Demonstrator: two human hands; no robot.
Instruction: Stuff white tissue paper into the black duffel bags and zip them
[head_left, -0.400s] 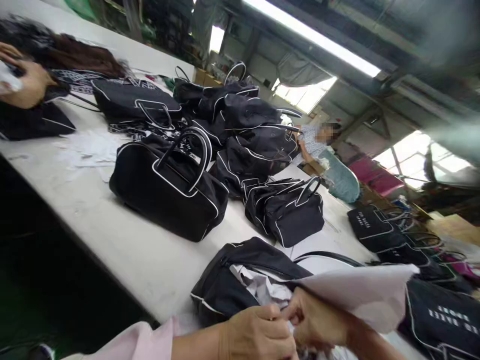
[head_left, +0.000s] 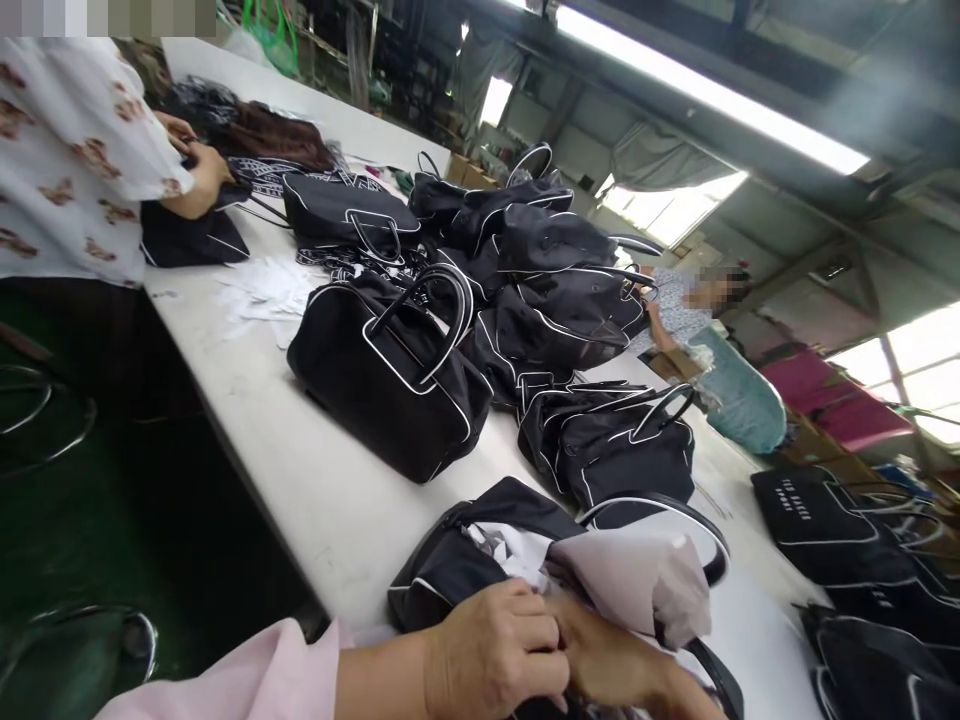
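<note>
A black handbag (head_left: pixel 435 560) with white piping lies open in front of me, crumpled white paper (head_left: pixel 517 548) showing in its mouth. My left hand (head_left: pixel 495 645) is closed at the near rim of the opening, fingers curled on the bag's edge. My right hand (head_left: pixel 600 645) reaches into the mouth beside it, its fingers hidden inside the bag. A thin pale sheet (head_left: pixel 637 570) sticks up over my right wrist. Behind it arches the bag's black-and-white handle (head_left: pixel 716 545).
An upright black bag (head_left: pixel 390 390) stands ahead on the white table (head_left: pixel 262 420). Beyond it is a heap of bags (head_left: pixel 555 240). Printed bags (head_left: pixel 817 520) lie at right. White paper pieces (head_left: pixel 266 290) lie near a co-worker (head_left: pixel 82 170); another person (head_left: pixel 679 305) stands behind.
The view has swung left, bringing the co-worker's torso into sight. My right hand has gone deeper into the handbag, and the pale sheet has folded down and crumpled.
</note>
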